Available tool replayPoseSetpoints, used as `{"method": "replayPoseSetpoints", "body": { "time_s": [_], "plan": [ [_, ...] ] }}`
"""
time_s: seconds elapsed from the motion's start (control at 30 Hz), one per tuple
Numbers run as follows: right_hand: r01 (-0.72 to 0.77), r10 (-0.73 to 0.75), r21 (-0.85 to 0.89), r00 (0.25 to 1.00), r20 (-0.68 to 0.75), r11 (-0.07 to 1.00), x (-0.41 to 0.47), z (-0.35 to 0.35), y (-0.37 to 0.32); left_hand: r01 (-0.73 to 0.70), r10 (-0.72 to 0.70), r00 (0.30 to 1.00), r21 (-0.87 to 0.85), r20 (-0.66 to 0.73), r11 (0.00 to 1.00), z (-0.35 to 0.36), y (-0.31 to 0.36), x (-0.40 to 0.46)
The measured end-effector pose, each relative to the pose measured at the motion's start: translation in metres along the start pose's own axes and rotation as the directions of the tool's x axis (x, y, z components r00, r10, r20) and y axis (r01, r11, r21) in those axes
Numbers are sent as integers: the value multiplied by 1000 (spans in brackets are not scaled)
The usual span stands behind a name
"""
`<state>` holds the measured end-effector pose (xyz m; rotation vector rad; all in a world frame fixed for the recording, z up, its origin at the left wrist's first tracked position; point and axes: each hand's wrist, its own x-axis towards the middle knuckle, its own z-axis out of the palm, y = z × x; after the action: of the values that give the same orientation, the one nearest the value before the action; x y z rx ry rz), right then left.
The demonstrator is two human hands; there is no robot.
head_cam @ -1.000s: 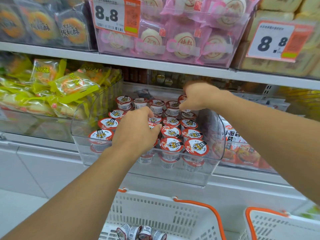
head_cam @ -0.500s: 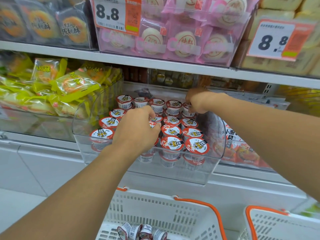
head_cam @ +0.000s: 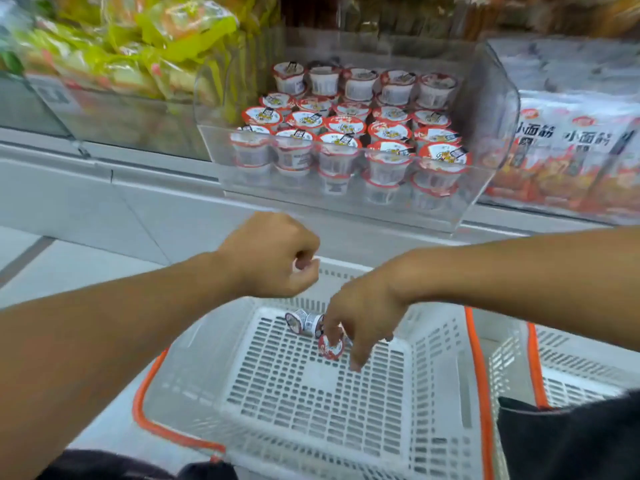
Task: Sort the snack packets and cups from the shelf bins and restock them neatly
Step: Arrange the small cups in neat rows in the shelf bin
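The whole view is smearing with motion blur, so print on the packaging is hardly reading. The right hand (head_cam: pixel 363 317) is reaching down into the white basket (head_cam: pixel 311 410) with the orange rim, its fingers (head_cam: pixel 356 362) hanging downward around a red-lidded cup (head_cam: pixel 331 346) lying on its side on the slotted floor; thumb and forefinger are sitting at the cup's upper edge, but blur and the hand itself are covering the contact, so I cannot tell whether they are pinching it or only touching it. Just behind it, a couple more loose cups (head_cam: pixel 304 321) are lying tipped over, partly covered by the same hand, and their count is unclear. The left hand (head_cam: pixel 270 256) is hovering above the basket's far wall, curled into a loose fist with nothing visibly in it. On the shelf, the clear bin (head_cam: pixel 346 202) is holding rows of upright stocked cups (head_cam: pixel 346 133), stacked in layers; the lower layer is showing only dimly through the plastic front. To its left, yellow-green snack packets (head_cam: pixel 138 57) are blurring together and running off the top edge. To its right, red-and-white packets (head_cam: pixel 571 150) are cut off by the frame. A second basket (head_cam: pixel 571 375) is showing only a corner at right, behind dark clothing (head_cam: pixel 571 438).
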<state>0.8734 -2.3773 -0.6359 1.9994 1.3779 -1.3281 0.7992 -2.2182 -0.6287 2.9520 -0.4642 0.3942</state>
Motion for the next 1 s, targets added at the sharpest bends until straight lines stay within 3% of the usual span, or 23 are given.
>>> {"method": "replayPoseSetpoints", "body": {
  "time_s": [0.03, 0.07, 0.1, 0.17, 0.23, 0.3, 0.43, 0.53, 0.6, 0.67, 0.77, 0.87, 0.93, 1.0],
  "plan": [
    [-30, 29, -63, 999, -22, 998, 36, 20, 11, 17, -50, 947, 107, 317, 994, 24, 1, -11],
    [-73, 67, -123, 997, -50, 990, 63, 37, 23, 47, -154, 821, 204, 550, 978, 51, -1, -21],
    [-112, 102, -150, 992, -76, 982, 86, 50, 37, 117, -275, 679, 269, 680, 956, 79, -4, -32],
    [-176, 167, -67, 978, -123, 982, 123, 71, 62, 412, -470, 501, 277, 727, 868, 134, -10, -51],
    [-227, 245, 104, 946, -210, 968, 154, 90, 78, 690, -576, 438, 152, 690, 707, 185, -12, -62],
    [-237, 315, 269, 900, -302, 934, 183, 107, 84, 833, -614, 403, 6, 678, 554, 219, -13, -64],
    [-167, 451, 612, 823, -345, 773, 239, 141, 73, 901, -650, 413, -185, 638, 392, 261, -30, -57],
    [-114, 528, 700, 743, -411, 705, 258, 141, 62, 915, -710, 404, -273, 577, 299, 283, -35, -55],
    [-157, 540, 683, 744, -393, 714, 261, 134, 58, 920, -745, 378, -315, 549, 235, 289, -33, -54],
    [-203, 508, 617, 778, -370, 760, 266, 128, 62, 935, -743, 346, -276, 573, 222, 290, -33, -54],
    [-195, 422, 518, 829, -367, 833, 265, 117, 72, 952, -639, 255, -73, 726, 297, 285, -33, -58],
    [-197, 357, 424, 871, -338, 884, 259, 115, 80, 954, -586, 211, -33, 782, 299, 281, -31, -65],
    [-159, 349, 491, 878, -326, 857, 255, 118, 86, 939, -570, 221, -14, 792, 344, 273, -26, -67],
    [-122, 398, 652, 869, -294, 748, 248, 120, 92, 940, -554, 209, -8, 805, 342, 266, -21, -69]
  ]
}}
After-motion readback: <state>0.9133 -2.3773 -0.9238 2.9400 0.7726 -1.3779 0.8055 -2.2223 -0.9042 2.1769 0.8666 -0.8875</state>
